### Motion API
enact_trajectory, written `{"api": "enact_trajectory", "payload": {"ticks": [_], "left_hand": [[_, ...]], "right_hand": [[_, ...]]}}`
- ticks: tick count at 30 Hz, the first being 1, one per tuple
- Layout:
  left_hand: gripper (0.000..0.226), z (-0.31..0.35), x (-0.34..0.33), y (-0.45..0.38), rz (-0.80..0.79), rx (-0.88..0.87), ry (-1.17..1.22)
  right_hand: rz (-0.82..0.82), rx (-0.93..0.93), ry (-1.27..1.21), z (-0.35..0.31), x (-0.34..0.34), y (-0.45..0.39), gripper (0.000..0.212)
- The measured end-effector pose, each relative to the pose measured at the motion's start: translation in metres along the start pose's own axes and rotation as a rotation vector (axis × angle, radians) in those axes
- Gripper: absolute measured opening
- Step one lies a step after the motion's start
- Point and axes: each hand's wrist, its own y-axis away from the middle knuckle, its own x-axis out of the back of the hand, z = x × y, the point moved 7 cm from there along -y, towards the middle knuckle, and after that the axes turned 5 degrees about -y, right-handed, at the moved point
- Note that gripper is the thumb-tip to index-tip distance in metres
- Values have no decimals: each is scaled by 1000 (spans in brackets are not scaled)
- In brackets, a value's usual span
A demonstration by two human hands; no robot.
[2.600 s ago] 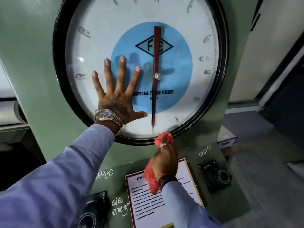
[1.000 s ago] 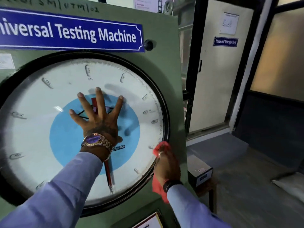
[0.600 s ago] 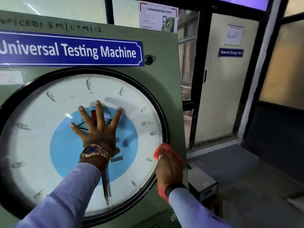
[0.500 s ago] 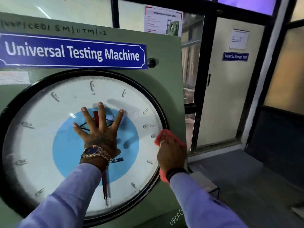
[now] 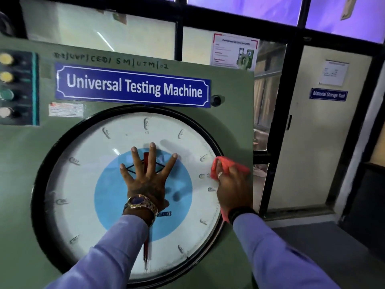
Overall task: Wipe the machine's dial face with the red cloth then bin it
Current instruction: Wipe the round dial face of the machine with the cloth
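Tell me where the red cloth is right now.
The red cloth is bunched under the right hand, pressed at the right rim of the dial face, right of the flat left hand.

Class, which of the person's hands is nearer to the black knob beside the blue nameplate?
Right. The right hand, holding the red cloth, sits at the dial's right rim below the black knob; the left hand lies flat on the dial's centre, farther away.

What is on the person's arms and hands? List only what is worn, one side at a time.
Left hand: a gold-toned metal link wristwatch with a dark, purplish face, and dark markings, possibly a tattoo, on the back of the hand. Right hand: a silver-coloured ring on one finger and a black band at the wrist. Both arms wear long light blue sleeves reaching the wrists.
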Motion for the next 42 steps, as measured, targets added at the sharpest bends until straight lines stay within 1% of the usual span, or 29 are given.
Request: {"api": "enact_trajectory", "payload": {"ticks": [2,3,5,6,7,9,11,13,15,16,18,20,22,25,27,30,32,34,39,42], "left_hand": [[165,-3,-2,0,12,-8,15],[165,-5,-3,0,19,-5,24],[166,-8,-7,0,34,5,20],[167,-7,-9,0,36,4,17],[167,-6,-9,-1,37,5,15],[167,-6,-10,-3,40,14,9],[165,-5,-11,-4,46,16,2],[151,-6,-5,-4,60,-3,11],[130,-14,9,-7,111,-3,62],[124,-22,17,-9,140,16,95],[126,-40,27,-16,143,85,130],[132,-54,29,-20,115,130,124],[132,-61,25,-21,91,134,127],[132,-59,21,-22,85,124,114],[132,-59,23,-25,79,123,105],[130,-66,27,-20,107,100,88],[130,-77,29,-17,141,99,77],[132,-84,26,-15,137,118,84],[132,-83,23,-17,150,122,95],[128,-98,23,-15,189,112,73]], "right_hand": [[-1,-27,0,10,-2,6,42],[-10,-28,-31,16,-6,14,43],[-54,-42,-225,25,-10,30,46],[-56,-21,-257,25,-9,30,46],[-39,5,-257,18,-4,24,45],[-54,-24,-274,4,-1,3,42],[-41,5,-161,-13,9,-19,40],[-27,38,-113,-24,17,-36,38],[-15,48,-77,-25,18,-33,48],[1,51,-78,-21,16,-28,51],[43,15,-224,-13,15,-18,44],[52,12,-258,-16,17,-18,43],[21,61,-225,-37,22,-33,47],[58,196,-82,-85,35,-63,54],[82,200,-54,-105,37,-68,58],[77,158,-50,-90,35,-53,61],[41,106,-56,-73,33,-45,61],[26,92,-10,-73,32,-47,65],[85,227,9,-130,41,-73,64],[98,260,65,-130,45,-76,66]]}}
